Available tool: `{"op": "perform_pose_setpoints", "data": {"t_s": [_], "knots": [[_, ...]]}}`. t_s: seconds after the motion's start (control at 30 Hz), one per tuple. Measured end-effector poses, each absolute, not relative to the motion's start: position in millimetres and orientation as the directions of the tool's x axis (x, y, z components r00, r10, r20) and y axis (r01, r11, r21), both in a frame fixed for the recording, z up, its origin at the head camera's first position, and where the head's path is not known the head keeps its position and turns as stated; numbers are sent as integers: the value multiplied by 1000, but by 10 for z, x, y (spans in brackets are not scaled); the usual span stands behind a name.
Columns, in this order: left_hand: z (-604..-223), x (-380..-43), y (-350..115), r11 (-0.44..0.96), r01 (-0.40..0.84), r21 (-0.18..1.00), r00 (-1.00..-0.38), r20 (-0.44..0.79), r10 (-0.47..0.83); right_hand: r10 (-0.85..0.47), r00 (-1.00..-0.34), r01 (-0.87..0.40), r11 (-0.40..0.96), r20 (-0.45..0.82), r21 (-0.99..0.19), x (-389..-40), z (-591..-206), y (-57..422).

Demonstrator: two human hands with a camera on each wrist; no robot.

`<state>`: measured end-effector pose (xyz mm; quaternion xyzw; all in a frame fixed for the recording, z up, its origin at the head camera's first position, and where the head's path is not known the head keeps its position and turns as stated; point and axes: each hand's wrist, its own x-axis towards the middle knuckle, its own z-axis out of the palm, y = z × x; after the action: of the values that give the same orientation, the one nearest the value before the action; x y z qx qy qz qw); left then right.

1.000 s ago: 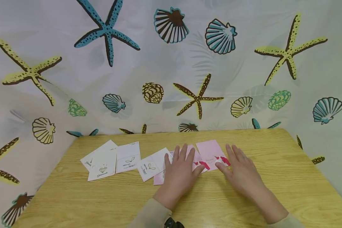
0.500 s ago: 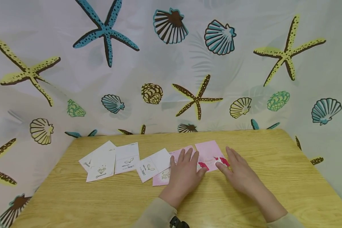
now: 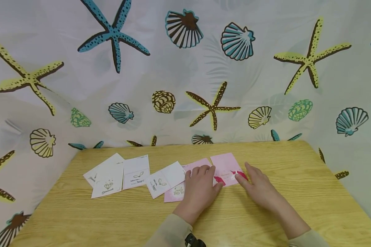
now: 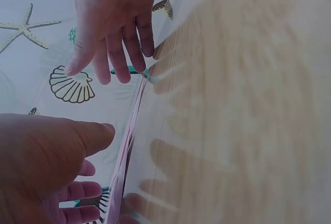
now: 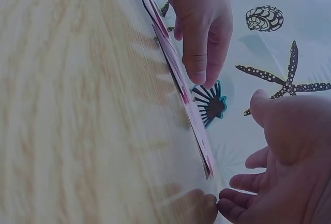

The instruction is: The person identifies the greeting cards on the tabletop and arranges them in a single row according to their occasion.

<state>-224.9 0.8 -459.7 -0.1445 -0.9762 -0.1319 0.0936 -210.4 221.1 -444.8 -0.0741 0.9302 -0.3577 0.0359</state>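
In the head view my left hand (image 3: 200, 190) is over a pink card with a red-and-white figure (image 3: 218, 180), covering most of it; its fingers bend a little and hold nothing. My right hand (image 3: 261, 188) hovers by the right edge of another pink card (image 3: 225, 164), thumb over its red-and-white picture. A third pink card with gold lettering (image 3: 174, 194) is partly hidden by my left hand and a white card (image 3: 167, 178). The right wrist view shows my right hand (image 5: 295, 146) with fingers apart, above the table, beside the cards' edges (image 5: 181, 84).
More white cards lie to the left: one with a winged heart text (image 3: 136, 171), one with a diamond (image 3: 109, 181) overlapping another (image 3: 94, 171). They rest on a wooden table (image 3: 126, 219). Behind it hangs a cloth (image 3: 176, 68) printed with starfish and shells.
My left hand has shifted slightly right and its fingers have bent more, uncovering the gold lettering on the lower pink card. The right hand has barely moved, and the cards keep their arrangement.
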Motion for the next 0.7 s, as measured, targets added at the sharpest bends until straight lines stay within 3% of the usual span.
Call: {"op": "perform_pose_setpoints", "data": {"t_s": [0.7], "knots": [[-4652,-2289,58,938,285,195,-950,189,250,-154,-985,-46,682,-81,-730,-2251,-4500,2323]]}}
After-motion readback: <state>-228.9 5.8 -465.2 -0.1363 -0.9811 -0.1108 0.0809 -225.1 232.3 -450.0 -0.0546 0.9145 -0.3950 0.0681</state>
